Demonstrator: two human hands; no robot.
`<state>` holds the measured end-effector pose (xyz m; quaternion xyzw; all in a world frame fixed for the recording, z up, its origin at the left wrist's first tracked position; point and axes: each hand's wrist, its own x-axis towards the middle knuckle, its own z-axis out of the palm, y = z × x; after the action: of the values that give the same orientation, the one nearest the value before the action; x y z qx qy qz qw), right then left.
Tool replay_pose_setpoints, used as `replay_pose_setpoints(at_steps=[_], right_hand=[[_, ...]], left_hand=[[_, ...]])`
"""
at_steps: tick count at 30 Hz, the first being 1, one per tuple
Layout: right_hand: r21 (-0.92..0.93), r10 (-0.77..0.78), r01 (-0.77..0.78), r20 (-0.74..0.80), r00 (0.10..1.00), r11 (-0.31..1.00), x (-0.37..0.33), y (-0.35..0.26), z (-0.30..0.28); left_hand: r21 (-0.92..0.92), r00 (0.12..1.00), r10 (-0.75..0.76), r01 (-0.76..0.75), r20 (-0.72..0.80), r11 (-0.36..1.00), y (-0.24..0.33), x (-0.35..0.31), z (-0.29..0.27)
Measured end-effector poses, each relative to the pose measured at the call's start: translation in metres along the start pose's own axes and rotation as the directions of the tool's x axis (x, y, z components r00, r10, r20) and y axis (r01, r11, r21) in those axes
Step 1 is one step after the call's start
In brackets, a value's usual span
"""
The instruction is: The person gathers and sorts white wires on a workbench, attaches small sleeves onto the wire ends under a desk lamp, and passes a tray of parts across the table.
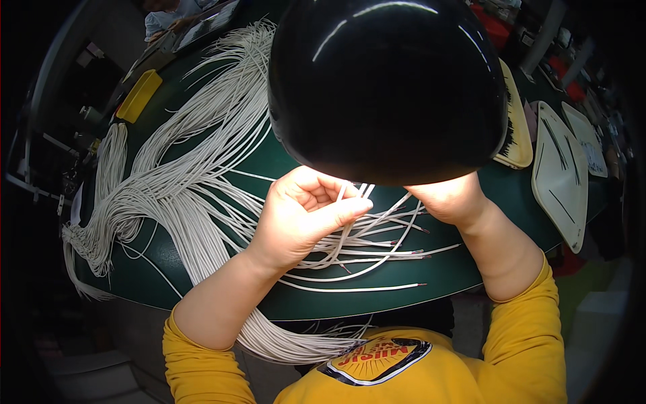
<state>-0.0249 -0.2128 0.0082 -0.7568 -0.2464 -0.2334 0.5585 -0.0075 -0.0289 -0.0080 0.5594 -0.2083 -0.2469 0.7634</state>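
Observation:
My left hand [296,212] is closed, thumb against the fingers, on a few thin white wires [366,191] whose ends run up under a black dome. Across from it is my right hand [449,196]. Its fingers are hidden behind the dome, so what they hold does not show. Below and between the hands, several loose white wires [363,288] fan out over the green table, some with bare copper-coloured tips. A thick bundle of the same wires [178,175] stretches away to the left and far side, and part hangs over the near edge by my lap.
The large glossy black dome [390,94], like a lamp shade, covers the middle of the view. On the right, cream trays [544,195] hold thin dark pieces. A yellow bin [140,96] stands at the far left of the green table [316,306]. Another person [165,20] sits beyond.

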Motion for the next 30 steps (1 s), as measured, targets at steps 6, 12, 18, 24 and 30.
replay_pose_setpoints(at_steps=[6,12,18,24,30], right_hand=[[0.058,0.095,-0.096,0.023,0.995,0.994,-0.0007,-0.0018,-0.0021],[0.131,0.044,-0.035,-0.065,0.997,0.991,0.0009,0.005,-0.0043],[0.131,0.04,-0.03,-0.075,0.996,0.991,0.002,0.0007,-0.0053],[0.025,0.012,-0.011,-0.046,0.999,1.0,0.0024,-0.002,-0.0064],[-0.007,-0.009,0.009,-0.038,0.999,1.0,0.0021,-0.0003,-0.007]], left_hand=[[0.046,0.998,-0.015,0.018,-0.058,0.999,0.0024,0.0002,0.0066],[0.09,0.998,-0.063,0.064,-0.014,0.994,0.0023,-0.0003,0.0047],[0.188,0.999,-0.039,0.042,-0.023,0.981,0.0015,0.0006,0.0054],[0.151,0.999,-0.017,0.009,0.051,0.988,0.0041,0.0008,0.0048],[0.135,0.999,-0.028,0.022,0.046,0.991,0.0067,0.0004,0.007]])
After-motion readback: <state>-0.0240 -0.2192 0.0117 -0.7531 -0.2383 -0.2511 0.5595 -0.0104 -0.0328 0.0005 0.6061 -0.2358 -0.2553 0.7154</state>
